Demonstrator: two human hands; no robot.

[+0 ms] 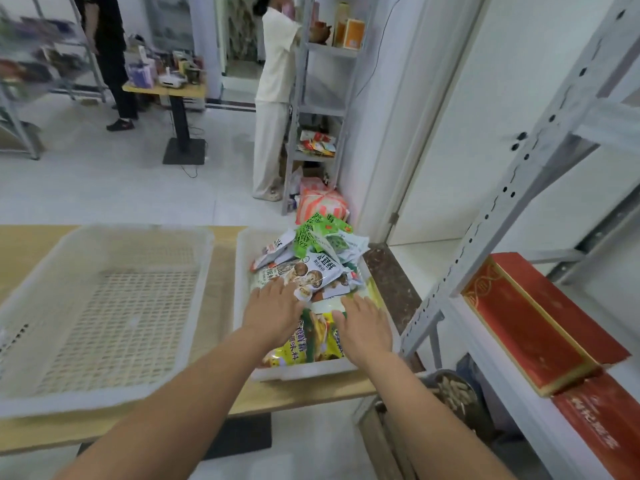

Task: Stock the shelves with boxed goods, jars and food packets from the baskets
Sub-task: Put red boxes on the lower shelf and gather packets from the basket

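Note:
Two white plastic baskets stand on a wooden table. The left basket [104,327] holds nothing I can see. The right basket [242,271] is heaped with food packets: green ones [313,233] at the far end, a white mushroom-print packet [311,271] in the middle, yellow packets [298,348] near me. My left hand [273,313] lies flat on the packets with fingers straight. My right hand [363,327] rests on the yellow packets beside it, fingers extended. The grey metal shelf [485,237] stands to my right with red boxes [526,320] on it.
A person in white stands at another shelf unit [322,98] beyond the table. A person in black stands by a small cluttered table [166,88]. A pink bag [322,202] sits on the floor. A round container [453,393] sits below the right shelf.

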